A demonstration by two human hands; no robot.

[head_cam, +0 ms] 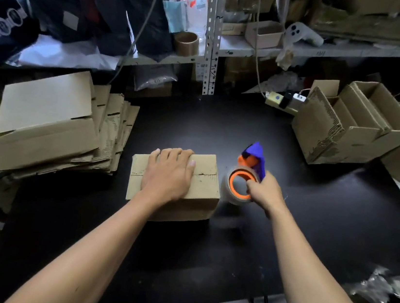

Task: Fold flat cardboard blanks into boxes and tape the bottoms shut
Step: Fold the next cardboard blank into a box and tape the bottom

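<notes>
The left hand (pixel 169 172) lies flat, fingers spread, pressing the top of the box (pixel 174 184) at the middle of the desk (pixel 197 125). The right hand (pixel 266 190) grips a tape dispenser (pixel 246 176) just right of the box, touching its end. Empty corrugated card looks light and fairly stiff but springy at the flaps, so pressing over the seam should stop it sliding. Flat blanks (pixel 113 127) are stacked left of the box.

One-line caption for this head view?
Left hand presses folded box flat; right hand grips tape dispenser beside it.
</notes>
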